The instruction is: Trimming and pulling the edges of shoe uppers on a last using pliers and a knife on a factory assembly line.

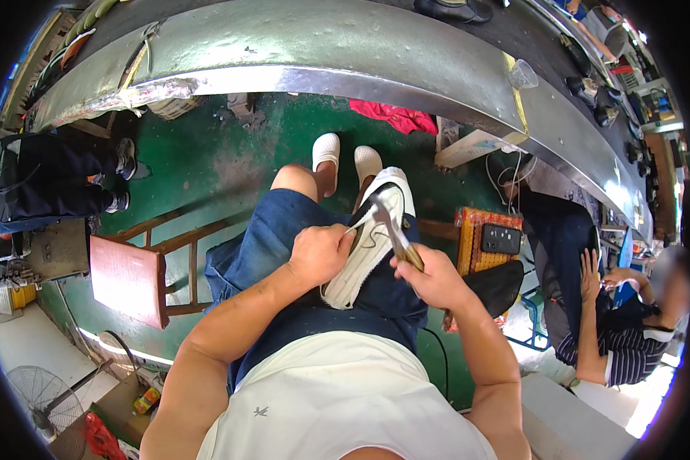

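A white shoe (350,277) lies lengthwise on my lap, its rounded toe end pointing away from me. A dark line like a lace or thread curves over its pale middle. My left hand (322,253) is closed at the shoe's left edge, pinching what looks like a thin whitish strip; its fingertips are partly hidden. My right hand (431,274) grips the handle of steel pincers (391,228) with a yellowish-brown grip. Their metal head rests over the shoe's middle, close to the strip; whether the jaws hold anything cannot be made out.
A long metal-sided workbench (284,42) curves across the far side. At left stand a wooden stool (129,277) and a person in dark trousers (54,180). A phone (501,238) lies on a woven seat at right, near a seated person (625,330). A fan (44,402) is lower left.
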A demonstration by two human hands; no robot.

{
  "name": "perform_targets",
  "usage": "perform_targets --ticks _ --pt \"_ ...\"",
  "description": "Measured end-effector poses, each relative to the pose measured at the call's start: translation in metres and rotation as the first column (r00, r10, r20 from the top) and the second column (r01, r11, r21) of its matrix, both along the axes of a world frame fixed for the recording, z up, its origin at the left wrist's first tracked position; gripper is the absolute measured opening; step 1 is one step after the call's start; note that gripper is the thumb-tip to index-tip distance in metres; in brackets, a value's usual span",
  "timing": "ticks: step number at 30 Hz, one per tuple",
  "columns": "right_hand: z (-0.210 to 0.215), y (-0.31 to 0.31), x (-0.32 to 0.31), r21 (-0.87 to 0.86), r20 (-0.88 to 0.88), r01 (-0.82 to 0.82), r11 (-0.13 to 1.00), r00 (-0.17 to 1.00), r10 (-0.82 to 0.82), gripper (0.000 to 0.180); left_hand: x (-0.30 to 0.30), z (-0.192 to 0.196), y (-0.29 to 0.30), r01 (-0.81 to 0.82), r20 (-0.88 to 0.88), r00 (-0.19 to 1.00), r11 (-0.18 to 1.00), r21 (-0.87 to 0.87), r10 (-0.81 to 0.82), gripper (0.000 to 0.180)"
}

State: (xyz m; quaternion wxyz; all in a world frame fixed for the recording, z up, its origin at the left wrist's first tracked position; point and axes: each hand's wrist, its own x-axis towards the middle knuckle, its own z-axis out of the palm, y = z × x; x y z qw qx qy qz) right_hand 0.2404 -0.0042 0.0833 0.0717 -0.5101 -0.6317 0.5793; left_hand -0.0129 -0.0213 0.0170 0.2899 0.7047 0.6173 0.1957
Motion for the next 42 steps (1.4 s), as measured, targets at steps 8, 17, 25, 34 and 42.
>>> perform_targets --ticks 8,17,25,34,42 --pt "-0.023 -0.026 -0.011 -0.254 -0.036 0.160 0.954 0.984 -0.174 0.020 0.003 0.000 0.005 -0.001 0.063 0.998 0.995 0.098 -0.005 0.027" --pt "0.035 0.053 -0.001 -0.402 0.132 -0.294 0.867 0.918 0.373 0.027 0.004 0.028 0.002 0.111 -0.017 0.994 0.993 -0.034 -0.111 0.028" --pt "-0.017 0.022 -0.028 0.055 0.306 -0.332 0.942 0.904 0.300 0.032 -0.004 -0.061 0.015 0.270 0.746 0.206 0.696 -0.665 0.633 0.059" --pt "-0.094 -0.028 -0.025 -0.424 -0.182 0.208 0.882 0.934 -0.308 0.028 0.004 -0.056 0.030 0.103 0.674 0.329 0.684 -0.722 0.662 0.080" --pt "-0.093 0.007 0.050 -0.820 -0.413 -0.127 0.557 0.806 -0.424 0.044 0.020 -0.056 0.039 0.033 0.594 0.472 0.661 -0.750 0.651 0.074"
